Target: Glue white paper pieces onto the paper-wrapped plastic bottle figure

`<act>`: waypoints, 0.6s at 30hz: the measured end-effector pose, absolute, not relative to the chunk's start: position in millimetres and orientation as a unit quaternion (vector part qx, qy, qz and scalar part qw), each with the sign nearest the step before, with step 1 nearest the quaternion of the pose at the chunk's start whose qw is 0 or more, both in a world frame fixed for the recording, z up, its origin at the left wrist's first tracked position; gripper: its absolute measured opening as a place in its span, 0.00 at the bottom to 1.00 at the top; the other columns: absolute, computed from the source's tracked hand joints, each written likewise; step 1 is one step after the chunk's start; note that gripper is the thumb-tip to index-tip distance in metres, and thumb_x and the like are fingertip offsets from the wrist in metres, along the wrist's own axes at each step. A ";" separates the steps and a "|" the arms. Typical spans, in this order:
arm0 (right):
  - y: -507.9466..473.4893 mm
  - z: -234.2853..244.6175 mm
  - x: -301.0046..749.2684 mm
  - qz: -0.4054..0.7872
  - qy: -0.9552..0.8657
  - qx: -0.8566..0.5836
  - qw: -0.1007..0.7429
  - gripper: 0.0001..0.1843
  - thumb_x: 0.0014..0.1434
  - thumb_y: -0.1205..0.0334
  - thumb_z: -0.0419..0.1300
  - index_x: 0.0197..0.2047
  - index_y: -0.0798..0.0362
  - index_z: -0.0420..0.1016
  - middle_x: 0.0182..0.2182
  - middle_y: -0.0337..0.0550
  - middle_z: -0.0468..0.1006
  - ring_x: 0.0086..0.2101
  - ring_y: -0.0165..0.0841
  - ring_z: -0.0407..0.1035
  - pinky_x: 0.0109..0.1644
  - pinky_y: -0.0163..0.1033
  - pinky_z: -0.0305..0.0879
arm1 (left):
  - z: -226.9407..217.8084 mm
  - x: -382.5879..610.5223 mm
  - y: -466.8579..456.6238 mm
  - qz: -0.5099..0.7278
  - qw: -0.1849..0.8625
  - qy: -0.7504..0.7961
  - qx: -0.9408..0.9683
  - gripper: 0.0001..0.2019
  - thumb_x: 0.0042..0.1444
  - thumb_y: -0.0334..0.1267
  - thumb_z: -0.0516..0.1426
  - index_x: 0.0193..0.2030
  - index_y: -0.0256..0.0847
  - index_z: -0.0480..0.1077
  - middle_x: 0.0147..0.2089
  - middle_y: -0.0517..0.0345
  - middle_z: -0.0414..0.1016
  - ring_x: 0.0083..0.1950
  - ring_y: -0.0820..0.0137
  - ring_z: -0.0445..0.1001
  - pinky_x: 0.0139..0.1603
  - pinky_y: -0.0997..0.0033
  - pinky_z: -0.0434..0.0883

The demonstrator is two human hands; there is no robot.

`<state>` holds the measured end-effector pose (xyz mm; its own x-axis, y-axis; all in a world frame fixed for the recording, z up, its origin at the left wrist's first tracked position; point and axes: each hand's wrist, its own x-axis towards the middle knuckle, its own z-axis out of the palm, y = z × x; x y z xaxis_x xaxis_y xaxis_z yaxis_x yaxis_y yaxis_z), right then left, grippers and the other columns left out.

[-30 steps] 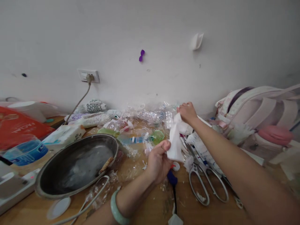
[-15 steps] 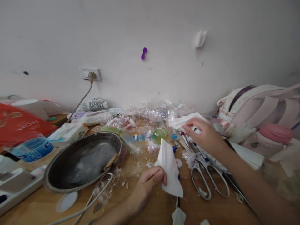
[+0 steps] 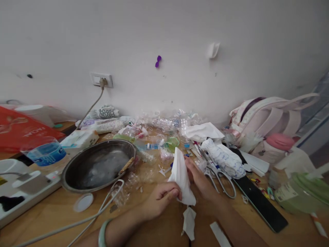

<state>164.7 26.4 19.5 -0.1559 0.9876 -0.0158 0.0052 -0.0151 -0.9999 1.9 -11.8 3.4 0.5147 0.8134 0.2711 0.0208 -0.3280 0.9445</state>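
Observation:
Both my hands hold one white tissue (image 3: 180, 175) upright just above the wooden table (image 3: 159, 230). My left hand (image 3: 160, 199) pinches its lower left edge with curled fingers. My right hand (image 3: 200, 180) grips its right side, fingers partly behind the tissue. A torn white scrap (image 3: 189, 223) lies on the table just below the tissue. Metal scissors (image 3: 219, 176) lie right of my right hand.
A dark metal pan (image 3: 99, 166) sits at left, with a power strip (image 3: 25, 192) and white cable (image 3: 77, 223) nearer. Clear plastic scraps (image 3: 164, 128) litter the back. A pink backpack (image 3: 267, 120), a black phone (image 3: 259, 204) and a green lidded jar (image 3: 303, 197) lie right.
My right hand left the tissue pack at the back and came in to grip the tissue that my left hand holds. The view shifted slightly right.

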 end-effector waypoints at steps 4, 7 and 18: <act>21.7 26.0 162.4 0.623 -0.404 -0.416 0.526 0.22 0.41 0.58 0.67 0.40 0.52 0.71 0.31 0.38 0.76 0.29 0.32 0.68 0.33 0.35 0.62 | 1.3 5.4 -9.8 0.389 0.504 0.296 0.712 0.27 0.56 0.59 0.46 0.25 0.37 0.70 0.25 0.56 0.69 0.30 0.70 0.65 0.35 0.73 0.62; 26.0 25.8 164.5 0.571 -0.372 -0.428 0.594 0.22 0.40 0.59 0.67 0.41 0.51 0.70 0.32 0.37 0.77 0.30 0.32 0.69 0.33 0.34 0.63 | -1.1 7.7 -5.6 0.403 0.494 0.328 0.698 0.27 0.55 0.60 0.47 0.24 0.38 0.70 0.25 0.57 0.69 0.31 0.69 0.65 0.37 0.72 0.63; 41.1 24.9 184.2 0.529 -0.352 -0.445 0.631 0.22 0.38 0.59 0.67 0.39 0.51 0.70 0.28 0.37 0.78 0.28 0.36 0.71 0.31 0.37 0.66 | -1.4 5.6 3.0 0.514 0.469 0.352 0.626 0.24 0.53 0.57 0.51 0.25 0.39 0.73 0.38 0.51 0.67 0.46 0.63 0.65 0.52 0.64 0.61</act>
